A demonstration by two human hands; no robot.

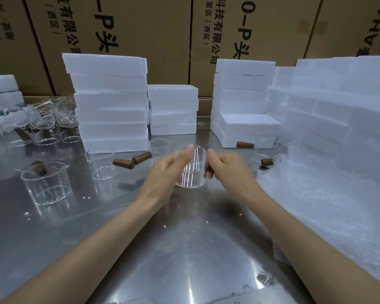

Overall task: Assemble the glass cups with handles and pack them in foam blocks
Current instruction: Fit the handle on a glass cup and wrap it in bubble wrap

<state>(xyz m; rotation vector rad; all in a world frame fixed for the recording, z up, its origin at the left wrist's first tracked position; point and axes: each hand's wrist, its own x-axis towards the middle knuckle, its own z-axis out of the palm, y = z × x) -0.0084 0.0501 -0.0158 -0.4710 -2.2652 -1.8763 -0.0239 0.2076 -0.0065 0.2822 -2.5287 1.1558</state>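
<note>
Nearest you lay the table (184, 270), smooth, scuffed, shiny steel, and above its middle you held a clear, thin-walled cylindrical cup (191, 167) tipped on its side, its long axis running away from you and its flat base toward you. Your left hand (165, 174) curled round the cup's left wall with the thumb over the far rim, while your right hand (228, 170) pinched a brown handle (209, 170) at the cup's right wall, jutting rightward. Blocky white foam (112, 102) stood stacked behind, with two loose rounded brown handles (132, 161) lying before it.
</note>
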